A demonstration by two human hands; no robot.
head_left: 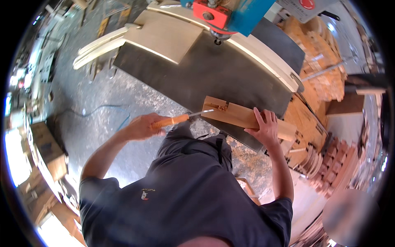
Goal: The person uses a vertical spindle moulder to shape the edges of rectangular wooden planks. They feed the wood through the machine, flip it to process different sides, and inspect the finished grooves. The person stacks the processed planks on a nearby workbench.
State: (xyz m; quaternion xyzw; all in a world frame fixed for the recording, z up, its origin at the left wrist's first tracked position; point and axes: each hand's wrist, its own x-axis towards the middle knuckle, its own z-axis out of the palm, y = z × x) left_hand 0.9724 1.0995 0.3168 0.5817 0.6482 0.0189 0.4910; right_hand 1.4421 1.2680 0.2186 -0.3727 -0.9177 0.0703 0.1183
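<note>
My left hand [142,126] is closed around the orange handle of a chisel [170,122]. Its thin metal blade points right, and the tip reaches over the left end of a light wooden block [238,116]. That block lies along the near edge of a dark machine table [164,76]. Near its left end are a notch and a rough recess with what look like shavings. My right hand [266,127] grips the block farther right, its fingers over the top and its thumb at the near side.
Over the table's far side hangs a blue and red machine head [212,16] with a chuck. A pale curved fence [263,59] and a flat board [164,35] lie on the table. Stacked wooden parts [335,164] stand at the right; a hose [98,108] crosses the floor at left.
</note>
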